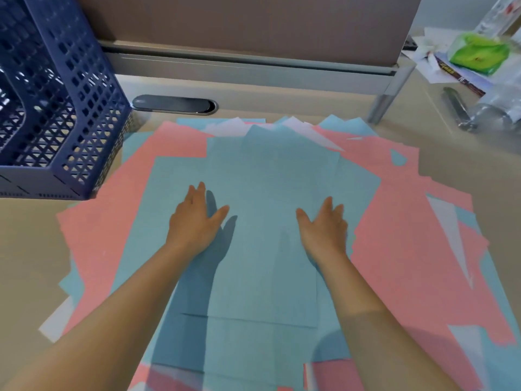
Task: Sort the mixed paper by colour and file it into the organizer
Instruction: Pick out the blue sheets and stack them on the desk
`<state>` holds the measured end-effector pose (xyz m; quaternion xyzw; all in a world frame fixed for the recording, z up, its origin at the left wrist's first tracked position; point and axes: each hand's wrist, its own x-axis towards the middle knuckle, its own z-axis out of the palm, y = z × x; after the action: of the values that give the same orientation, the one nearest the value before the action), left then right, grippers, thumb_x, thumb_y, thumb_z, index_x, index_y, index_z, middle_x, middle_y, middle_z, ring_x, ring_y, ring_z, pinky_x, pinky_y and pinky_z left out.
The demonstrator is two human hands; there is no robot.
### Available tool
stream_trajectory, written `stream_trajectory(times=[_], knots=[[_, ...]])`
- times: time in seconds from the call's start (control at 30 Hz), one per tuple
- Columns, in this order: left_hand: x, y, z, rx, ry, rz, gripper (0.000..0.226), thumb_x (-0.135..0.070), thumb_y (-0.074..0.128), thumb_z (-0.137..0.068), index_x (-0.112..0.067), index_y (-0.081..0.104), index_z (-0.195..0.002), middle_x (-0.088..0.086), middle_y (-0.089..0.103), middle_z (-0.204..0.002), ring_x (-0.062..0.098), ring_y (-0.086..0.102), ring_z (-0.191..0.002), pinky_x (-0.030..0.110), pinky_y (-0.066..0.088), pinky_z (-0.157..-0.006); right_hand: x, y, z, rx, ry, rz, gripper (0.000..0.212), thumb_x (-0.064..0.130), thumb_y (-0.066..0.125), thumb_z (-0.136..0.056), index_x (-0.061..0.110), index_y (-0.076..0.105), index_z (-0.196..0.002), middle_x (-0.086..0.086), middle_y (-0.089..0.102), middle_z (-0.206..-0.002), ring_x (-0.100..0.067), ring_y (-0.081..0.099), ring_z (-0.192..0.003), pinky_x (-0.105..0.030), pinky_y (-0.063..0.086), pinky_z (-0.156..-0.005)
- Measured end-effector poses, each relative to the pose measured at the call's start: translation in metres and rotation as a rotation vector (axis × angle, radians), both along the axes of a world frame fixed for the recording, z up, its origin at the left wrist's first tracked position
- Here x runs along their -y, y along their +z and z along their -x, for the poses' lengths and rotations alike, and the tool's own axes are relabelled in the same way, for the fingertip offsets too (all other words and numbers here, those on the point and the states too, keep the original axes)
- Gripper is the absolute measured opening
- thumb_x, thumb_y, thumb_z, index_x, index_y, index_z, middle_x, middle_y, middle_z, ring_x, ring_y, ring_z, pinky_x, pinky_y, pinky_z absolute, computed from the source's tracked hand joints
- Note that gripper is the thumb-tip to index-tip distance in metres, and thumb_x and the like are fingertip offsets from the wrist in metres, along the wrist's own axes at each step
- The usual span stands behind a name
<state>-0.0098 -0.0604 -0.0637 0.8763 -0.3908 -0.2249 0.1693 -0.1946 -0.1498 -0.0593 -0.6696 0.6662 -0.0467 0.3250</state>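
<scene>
An office desk, as we see it.
Beyond our fingertips (pixel 200 187) we find a brown partition panel (pixel 253 26) on a metal rail, an oval cable grommet (pixel 174 104) in the beige desktop (pixel 310 105), a blue mesh file organizer (pixel 59 108) to their left, and loose documents (pixel 431 60) far right.

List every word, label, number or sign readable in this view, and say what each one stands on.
No text can be read.
Dark flat book-like item with an orange-yellow strip at the far right: lettering too blurred to read.
Green plastic packet: a small reddish mark, illegible.
Blue, pink and white paper sheets and blue perforated plastic organizer: no print visible.
</scene>
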Motion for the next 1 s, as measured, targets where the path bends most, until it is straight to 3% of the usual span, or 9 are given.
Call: stream_trajectory(times=[0.07, 0.17, 0.37, 0.5, 0.57, 0.67, 0.73, 0.93, 1.0], knots=[[-0.002, -0.001, -0.014, 0.114, 0.076, -0.016, 0.071, -0.046, 0.042, -0.093, -0.012, 0.014, -0.149, 0.012, 0.011, -0.157, 0.032, 0.015, -0.144, 0.043, 0.017, -0.115, 0.010, 0.001, 0.010, -0.133, 0.004, 0.064, 0.076, 0.047, 0.040, -0.094, 0.010, 0.004, -0.149, -0.018, -0.003, -0.157, -0.032, 0.001, -0.145, -0.039, 0.006, -0.118], [-0.007, -0.007, -0.032, 0.151, 0.118, -0.214, 0.073, -0.054, 0.032, -0.093, -0.016, 0.005, -0.150, 0.011, 0.002, -0.158, 0.036, -0.001, -0.145, 0.049, 0.005, -0.117, 0.025, -0.008, 0.023, -0.265, 0.021, 0.034, 0.083, 0.056, 0.034, -0.092, 0.009, -0.004, -0.149, -0.019, -0.009, -0.156, -0.034, -0.009, -0.145, -0.043, -0.004, -0.118], [0.016, -0.012, -0.027, 0.125, -0.027, -0.219, 0.075, -0.057, 0.027, -0.093, -0.021, -0.006, -0.149, 0.005, -0.005, -0.159, 0.032, -0.007, -0.146, 0.047, 0.001, -0.117, 0.032, -0.018, -0.001, -0.261, 0.279, 0.092, 0.083, 0.055, 0.031, -0.094, 0.007, -0.009, -0.148, -0.010, -0.011, -0.158, -0.023, -0.012, -0.146, -0.045, -0.009, -0.116], [0.025, -0.008, -0.029, 0.074, -0.044, -0.150, 0.075, -0.055, 0.033, -0.092, -0.023, -0.003, -0.150, 0.003, 0.006, -0.159, 0.029, 0.003, -0.146, 0.045, 0.013, -0.116, 0.029, -0.017, -0.018, -0.187, 0.443, 0.120, 0.080, 0.049, 0.037, -0.094, 0.011, -0.007, -0.149, -0.004, -0.007, -0.159, -0.023, -0.009, -0.146, -0.043, -0.008, -0.117], [0.017, -0.003, -0.034, 0.067, 0.064, -0.112, 0.072, -0.053, 0.037, -0.092, -0.023, 0.005, -0.149, 0.003, 0.017, -0.157, 0.031, 0.011, -0.144, 0.045, 0.018, -0.112, 0.027, -0.012, -0.018, -0.091, 0.367, 0.123, 0.080, 0.044, 0.046, -0.092, 0.010, 0.002, -0.149, -0.006, 0.007, -0.158, -0.027, 0.002, -0.146, -0.040, 0.002, -0.118], [-0.002, 0.003, -0.041, 0.087, 0.307, -0.132, 0.059, -0.049, 0.043, -0.091, -0.016, 0.029, -0.139, 0.013, 0.034, -0.144, 0.037, 0.026, -0.134, 0.048, 0.026, -0.104, 0.026, 0.001, -0.011, -0.027, 0.047, 0.120, 0.068, 0.034, 0.055, -0.087, 0.007, 0.027, -0.143, -0.014, 0.035, -0.145, -0.034, 0.029, -0.134, -0.040, 0.026, -0.111], [-0.013, 0.005, -0.042, 0.075, 0.389, -0.199, 0.055, -0.049, 0.045, -0.090, -0.011, 0.037, -0.129, 0.016, 0.035, -0.138, 0.037, 0.029, -0.128, 0.047, 0.028, -0.100, 0.025, 0.008, -0.006, -0.032, -0.058, 0.010, 0.061, 0.031, 0.054, -0.086, 0.008, 0.033, -0.138, -0.013, 0.037, -0.139, -0.035, 0.032, -0.129, -0.042, 0.031, -0.107], [-0.025, 0.007, -0.037, -0.101, 0.451, -0.208, 0.061, -0.047, 0.051, -0.089, -0.004, 0.038, -0.129, 0.015, 0.028, -0.136, 0.038, 0.027, -0.127, 0.048, 0.033, -0.097, 0.012, 0.005, -0.008, 0.145, -0.100, -0.142, 0.055, 0.021, 0.056, -0.081, -0.001, 0.037, -0.128, -0.013, 0.035, -0.132, -0.034, 0.043, -0.121, -0.038, 0.044, -0.095], [-0.032, 0.008, -0.036, -0.141, 0.433, -0.216, 0.061, -0.045, 0.053, -0.088, -0.002, 0.037, -0.128, 0.016, 0.026, -0.136, 0.041, 0.035, -0.123, 0.046, 0.037, -0.093, 0.008, 0.007, -0.004, 0.042, -0.052, -0.126, 0.050, 0.023, 0.056, -0.082, -0.001, 0.042, -0.123, -0.014, 0.040, -0.129, -0.034, 0.046, -0.118, -0.036, 0.043, -0.090]])
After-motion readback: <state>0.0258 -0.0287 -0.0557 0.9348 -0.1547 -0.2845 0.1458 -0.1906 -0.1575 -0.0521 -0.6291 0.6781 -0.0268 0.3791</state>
